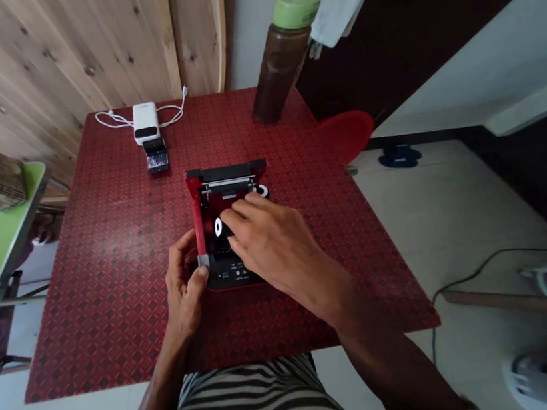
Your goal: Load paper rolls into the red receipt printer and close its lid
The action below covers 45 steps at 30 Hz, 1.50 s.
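A small red and black printer (pixel 227 275) sits at the middle of the table with its lid (pixel 226 173) raised at the back. My left hand (pixel 185 280) is closed on its front left corner, the thumb on a grey patch and the fingers along the side. Over the opened compartment, my right hand (pixel 272 239) is closed on a dark roll (pixel 219 227) whose white ring-shaped end faces left. Another white ring (pixel 262 191) shows just beyond the knuckles; I cannot tell if it belongs to the same roll. My right hand hides the printer's right side.
At the back of the red patterned table (pixel 115 306) lies a white power bank-like device (pixel 145 122) with a white cable and a small black piece before it. A brown bottle (pixel 279 56) with a green lid stands back right. A green table (pixel 0 234) is at left.
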Available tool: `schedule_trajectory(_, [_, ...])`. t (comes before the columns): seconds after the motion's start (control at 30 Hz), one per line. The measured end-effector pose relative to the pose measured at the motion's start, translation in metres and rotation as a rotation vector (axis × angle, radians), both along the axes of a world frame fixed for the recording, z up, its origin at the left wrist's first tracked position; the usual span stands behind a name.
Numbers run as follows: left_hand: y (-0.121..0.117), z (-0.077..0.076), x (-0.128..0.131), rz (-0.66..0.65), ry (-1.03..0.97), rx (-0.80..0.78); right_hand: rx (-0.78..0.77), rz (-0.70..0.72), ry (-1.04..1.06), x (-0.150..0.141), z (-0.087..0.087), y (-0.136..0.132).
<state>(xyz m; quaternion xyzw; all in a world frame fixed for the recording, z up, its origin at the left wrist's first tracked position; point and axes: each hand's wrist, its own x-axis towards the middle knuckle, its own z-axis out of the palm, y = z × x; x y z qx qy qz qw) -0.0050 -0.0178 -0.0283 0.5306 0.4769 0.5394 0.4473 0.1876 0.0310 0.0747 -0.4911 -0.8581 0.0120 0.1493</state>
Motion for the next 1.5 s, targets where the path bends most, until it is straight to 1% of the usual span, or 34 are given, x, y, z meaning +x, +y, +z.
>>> schedule_trajectory(0.1, [0.0,-0.004,-0.001,0.0,0.009,0.0,0.081,-0.028,0.256,0.031,0.01,-0.02])
schedule_trajectory(0.17, [-0.001,-0.006,-0.002,0.009,-0.002,-0.024,0.076,-0.081,0.453,0.059,0.007,-0.032])
schedule_trajectory(0.2, [-0.001,-0.007,-0.002,0.014,-0.011,-0.03,0.05,-0.134,0.524,0.072,0.002,-0.038])
schedule_trajectory(0.27, [-0.002,-0.007,-0.002,0.015,-0.027,-0.03,-0.024,-0.251,0.608,0.091,-0.014,-0.048])
schedule_trajectory(0.33, [-0.001,-0.007,-0.002,0.008,-0.028,-0.018,-0.118,-0.322,0.651,0.099,-0.036,-0.056])
schedule_trajectory(0.4, [0.0,-0.007,-0.002,0.01,-0.015,-0.001,-0.223,-0.323,0.69,0.096,-0.059,-0.06])
schedule_trajectory(0.47, [0.001,-0.007,-0.003,0.023,0.0,0.006,-0.321,-0.291,0.721,0.088,-0.08,-0.063])
schedule_trajectory(0.53, [0.001,-0.008,-0.003,0.034,0.014,-0.003,-0.383,-0.268,0.73,0.08,-0.095,-0.064])
schedule_trajectory(0.6, [0.0,-0.009,-0.004,0.032,0.023,-0.017,-0.403,-0.264,0.725,0.076,-0.105,-0.065])
schedule_trajectory(0.67, [0.0,-0.009,-0.003,0.027,0.018,-0.026,-0.41,-0.263,0.721,0.076,-0.111,-0.067])
schedule_trajectory(0.73, [-0.001,-0.01,-0.003,0.025,0.017,-0.025,-0.417,-0.254,0.714,0.082,-0.111,-0.07])
schedule_trajectory(0.8, [-0.001,-0.009,-0.004,0.023,0.025,-0.023,-0.417,-0.235,0.681,0.092,-0.104,-0.074])
schedule_trajectory(0.87, [-0.001,-0.009,-0.004,0.018,0.032,-0.027,-0.402,-0.225,0.616,0.105,-0.091,-0.075])
schedule_trajectory(0.9, [-0.001,-0.008,-0.004,0.017,0.032,-0.032,-0.383,-0.236,0.584,0.113,-0.083,-0.073])
schedule_trajectory(0.97, [-0.001,-0.008,-0.003,0.019,0.02,-0.041,-0.312,-0.301,0.556,0.126,-0.07,-0.062])
schedule_trajectory(1.03, [-0.001,-0.007,-0.003,0.023,0.004,-0.042,-0.221,-0.38,0.592,0.133,-0.065,-0.039])
schedule_trajectory(1.1, [0.0,-0.007,-0.002,0.029,-0.008,-0.036,-0.185,-0.387,0.665,0.132,-0.072,-0.008])
schedule_trajectory(1.2, [0.0,-0.005,-0.001,0.026,-0.013,-0.031,-0.249,-0.332,0.7,0.115,-0.096,0.039])
schedule_trajectory(1.27, [0.001,-0.004,-0.001,0.018,-0.015,-0.03,-0.272,-0.283,0.708,0.1,-0.112,0.062])
schedule_trajectory(1.33, [0.002,-0.002,0.0,0.015,-0.016,-0.025,-0.285,-0.237,0.72,0.088,-0.123,0.075])
schedule_trajectory(1.4, [0.002,-0.001,0.0,0.012,-0.011,-0.017,-0.289,-0.213,0.738,0.081,-0.128,0.079])
schedule_trajectory(1.47, [0.002,0.0,0.0,0.006,-0.005,-0.014,-0.284,-0.22,0.766,0.082,-0.127,0.076])
schedule_trajectory(1.5, [0.001,0.0,0.0,0.002,0.0,-0.014,-0.278,-0.232,0.783,0.085,-0.123,0.073])
